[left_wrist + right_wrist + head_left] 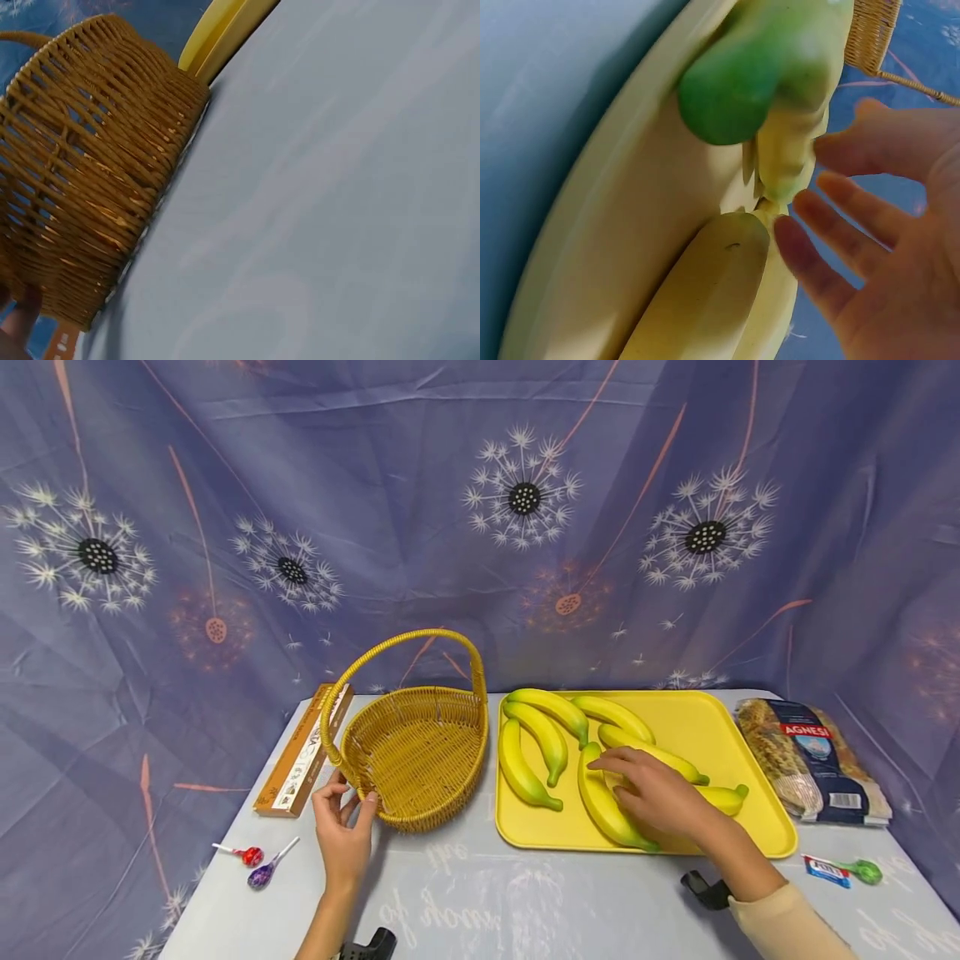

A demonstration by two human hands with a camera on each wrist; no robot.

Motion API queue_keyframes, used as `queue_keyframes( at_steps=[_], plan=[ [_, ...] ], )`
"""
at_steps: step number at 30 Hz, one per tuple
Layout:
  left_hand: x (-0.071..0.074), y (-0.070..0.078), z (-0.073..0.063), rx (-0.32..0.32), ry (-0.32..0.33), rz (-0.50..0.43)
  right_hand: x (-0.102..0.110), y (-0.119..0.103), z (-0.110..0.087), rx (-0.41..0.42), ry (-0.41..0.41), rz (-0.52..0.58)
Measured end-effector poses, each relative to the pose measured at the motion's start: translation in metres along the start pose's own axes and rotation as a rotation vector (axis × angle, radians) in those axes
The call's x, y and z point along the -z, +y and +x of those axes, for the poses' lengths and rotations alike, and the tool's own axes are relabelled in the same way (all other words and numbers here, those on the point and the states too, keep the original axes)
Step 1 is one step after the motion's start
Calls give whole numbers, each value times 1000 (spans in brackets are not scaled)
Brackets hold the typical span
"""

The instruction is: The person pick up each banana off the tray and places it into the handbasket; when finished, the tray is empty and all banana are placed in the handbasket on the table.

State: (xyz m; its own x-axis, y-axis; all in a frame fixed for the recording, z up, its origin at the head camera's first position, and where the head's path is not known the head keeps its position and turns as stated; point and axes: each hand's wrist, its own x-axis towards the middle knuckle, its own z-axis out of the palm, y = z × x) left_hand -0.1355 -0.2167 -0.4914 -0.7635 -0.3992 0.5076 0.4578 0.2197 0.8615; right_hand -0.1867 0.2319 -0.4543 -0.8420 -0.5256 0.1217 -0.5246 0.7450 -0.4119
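Note:
A yellow wicker basket (414,820) with a tall handle stands left of centre, with nothing inside it. My left hand (343,831) pinches its near-left rim by the handle's foot, thumb on the inside. Only fingertips of that hand show beside the woven wall in the left wrist view. On a yellow tray (693,718) lie several bananas. Over them hovers my right hand (663,793), beside the front banana (606,806). In the right wrist view its fingers are spread and hold nothing, close to a green-tipped banana (727,97); whether they touch it I cannot tell.
Behind the basket's left side lies a long brown box (302,752). Two lollipops, one red (252,857) and one purple (261,876), lie at the left. A pasta bag (813,760), a small wrapped sweet (827,871) and a green lollipop (867,871) are at the right. A patterned curtain hangs behind.

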Motion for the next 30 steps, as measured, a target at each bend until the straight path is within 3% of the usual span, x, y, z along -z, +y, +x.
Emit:
queue_keyframes(
  at_steps=[5, 8, 16, 19, 27, 30],
  plan=[
    [0, 6, -2, 10, -60, 2, -1, 1, -1, 38, -118, -89],
    [2, 4, -2, 40, -42, -45, 0, 1, -1, 33, -153, -116],
    [7, -26, -1, 73, 5, -129, 2, 0, 10, 138, -131, -243],
    [6, -26, -1, 70, 18, -136, -2, 1, 16, 182, -125, -281],
    [4, -25, -1, 69, 17, -140, -9, 7, 26, 358, -18, -317],
    [5, -22, 0, 62, 20, -135, -11, 8, 29, 382, -4, -321]
  ],
)
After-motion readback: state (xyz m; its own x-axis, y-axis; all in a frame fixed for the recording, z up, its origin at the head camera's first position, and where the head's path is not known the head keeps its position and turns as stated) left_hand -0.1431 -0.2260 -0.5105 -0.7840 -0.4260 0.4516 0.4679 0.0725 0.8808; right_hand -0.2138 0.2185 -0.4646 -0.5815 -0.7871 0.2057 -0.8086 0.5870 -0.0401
